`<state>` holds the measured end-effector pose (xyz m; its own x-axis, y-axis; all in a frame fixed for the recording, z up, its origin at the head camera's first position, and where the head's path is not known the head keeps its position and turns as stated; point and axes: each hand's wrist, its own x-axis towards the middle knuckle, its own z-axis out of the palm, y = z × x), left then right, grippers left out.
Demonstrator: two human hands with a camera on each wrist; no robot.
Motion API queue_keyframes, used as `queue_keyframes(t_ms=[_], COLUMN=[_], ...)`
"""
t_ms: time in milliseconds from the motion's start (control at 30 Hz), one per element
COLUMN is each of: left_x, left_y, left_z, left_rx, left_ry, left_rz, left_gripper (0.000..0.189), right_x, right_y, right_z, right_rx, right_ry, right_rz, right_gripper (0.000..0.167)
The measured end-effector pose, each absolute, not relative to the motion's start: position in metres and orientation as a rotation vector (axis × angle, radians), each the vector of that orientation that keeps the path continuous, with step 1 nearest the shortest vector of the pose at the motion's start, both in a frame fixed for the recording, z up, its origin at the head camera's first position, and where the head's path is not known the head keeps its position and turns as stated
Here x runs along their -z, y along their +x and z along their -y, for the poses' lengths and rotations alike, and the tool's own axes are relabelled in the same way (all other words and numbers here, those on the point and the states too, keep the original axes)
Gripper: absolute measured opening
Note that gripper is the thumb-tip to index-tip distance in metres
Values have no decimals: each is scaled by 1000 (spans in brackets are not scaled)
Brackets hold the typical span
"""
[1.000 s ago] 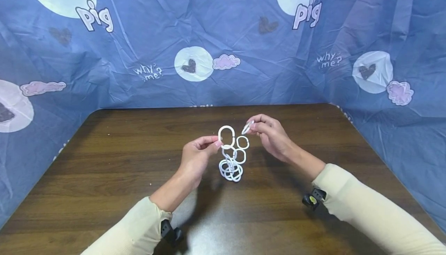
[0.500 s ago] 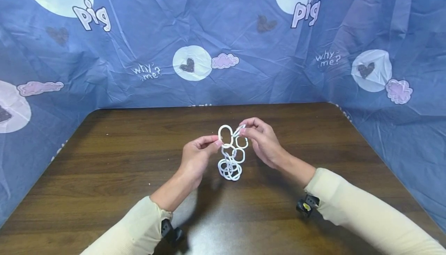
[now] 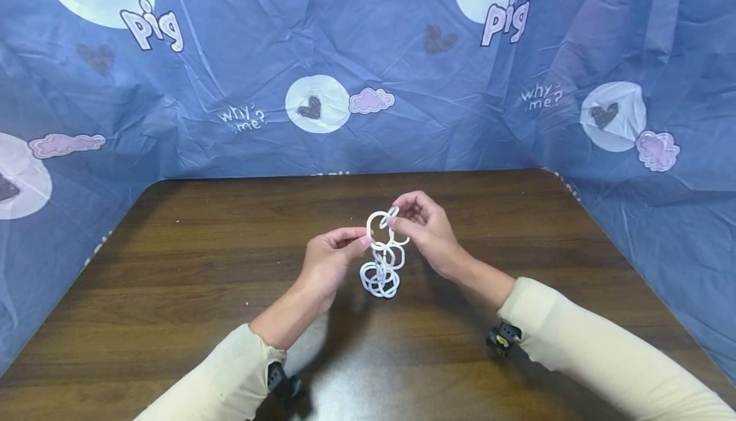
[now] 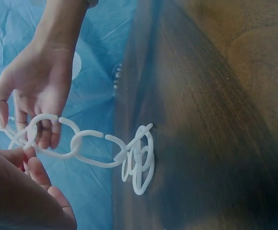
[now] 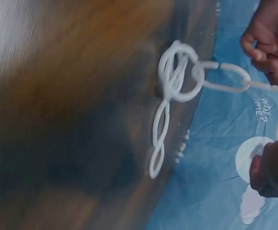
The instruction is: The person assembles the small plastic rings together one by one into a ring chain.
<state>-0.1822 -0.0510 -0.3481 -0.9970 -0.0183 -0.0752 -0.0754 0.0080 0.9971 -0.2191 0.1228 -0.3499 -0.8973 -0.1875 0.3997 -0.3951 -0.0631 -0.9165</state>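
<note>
In the head view my left hand (image 3: 328, 261) pinches a white, split plastic ring (image 3: 368, 228) between thumb and fingertips. My right hand (image 3: 428, 232) pinches a second white ring (image 3: 396, 209), tilted and overlapping the first one. Whether the two rings are hooked together I cannot tell. Below the left hand's ring hangs a chain of linked rings (image 4: 98, 163), each with a small gap, seen in the left wrist view. Its lower links lie heaped as a pile (image 3: 364, 273) on the table. In the right wrist view a short string of links (image 5: 157, 124) trails from the pile.
Under the hands is a dark brown wooden table (image 3: 218, 267). A blue printed cloth (image 3: 368, 140) stands behind and at both sides of it. Small pale specks (image 3: 177, 221) lie on the tabletop at the left.
My right hand has moved left with its ring, up to the ring in the left hand. The left hand's ring has shifted slightly right and turned. The pile stays in place.
</note>
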Motion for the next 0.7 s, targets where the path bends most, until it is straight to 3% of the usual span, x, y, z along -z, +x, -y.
queue_keyframes(t_ms=[267,700], left_x=[351,352], left_y=[-180,-179], left_z=[53,56], left_rx=[-2137,-2115], left_ry=[-83,-59], left_rz=[-2221,-2230], left_gripper=[20,20], right_x=[354,346], right_y=[-227,-235], right_z=[-129,-131], right_rx=[-1218,-976], right_ry=[906,1051], right_rz=[2135,2002], right_gripper=[44,46])
